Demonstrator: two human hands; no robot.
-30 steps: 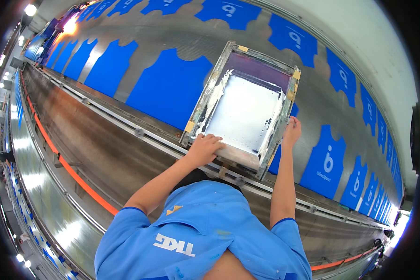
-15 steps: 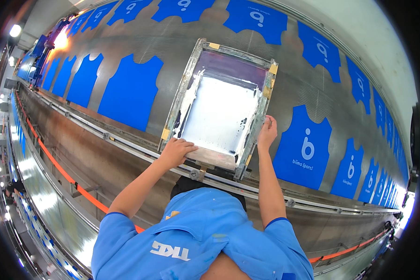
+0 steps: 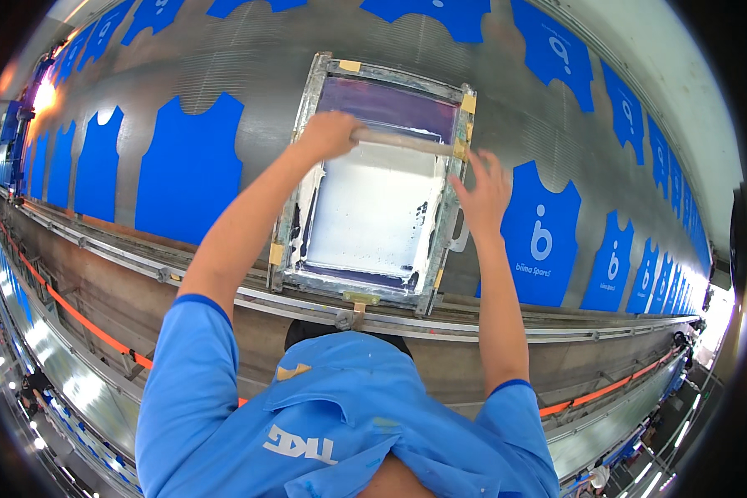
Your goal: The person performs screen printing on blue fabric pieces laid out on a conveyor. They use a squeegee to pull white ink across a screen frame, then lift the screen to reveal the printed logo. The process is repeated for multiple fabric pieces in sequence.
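Note:
A screen-printing frame (image 3: 398, 75) rests on the long grey table, its mesh (image 3: 373, 220) coated with white ink and a purple band at the far end. Across the far part of that mesh lies a squeegee (image 3: 402, 142) with a pale bar. My left hand (image 3: 329, 135) is closed round the squeegee's left end. Fingers spread, my right hand (image 3: 485, 187) hovers by the frame's right side, close to the squeegee's right end. Below it, a light handle (image 3: 458, 232) sticks out from the frame's side. Whatever lies under the frame is hidden.
Left of the frame lie plain blue garment panels (image 3: 189, 170); to the right, blue panels (image 3: 539, 249) bear white prints. Another row runs along the far side. A metal rail (image 3: 448, 329) follows the table's near edge, with an orange strip (image 3: 83, 319) beyond it.
My left hand has pushed the squeegee from the near end of the screen to the far end. My right hand has left the frame's right side handle and moved farther up, fingers spreading.

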